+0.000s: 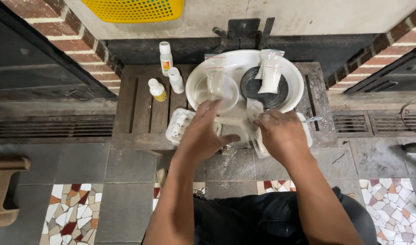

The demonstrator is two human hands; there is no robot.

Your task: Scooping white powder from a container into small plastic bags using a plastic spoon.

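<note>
Head view, looking down at a low dark wooden slatted stand [144,109] against a brick and plaster wall.

Left hand [202,131]: fingers spread fairly wide and stretched toward the far side, palm down, fingertips just at the near edge of a small white shallow bowl [226,97]. Cannot tell if it grips anything; it seems to lie over a clear plastic lidded container [179,124] that sits at the near edge of the stand.

Right hand [280,131]: fingers curled narrow, pinching the near end of a small clear plastic zip bag [254,109]. The bag sticks out to the far-left of the knuckles, just beyond the fingertips, between the 2 hands and over the near rim of the large white round basin [295,75].

Inside the basin: the small bowl on the left with a clear zip bag of pale contents [214,81] standing in it, and a dark round disc [280,93] on the right with a second clear zip bag of white powder [270,72] lying on it.

Left of the basin, on the stand: 3 small white plastic bottles, 1 taller with an orange label [165,58], 1 plain [175,80], 1 with a yellow label [157,89]. All well apart from the hands.

Far edge: yellow plastic mesh basket [135,10] on the wall. Near: mosaic tiled floor [71,213].
</note>
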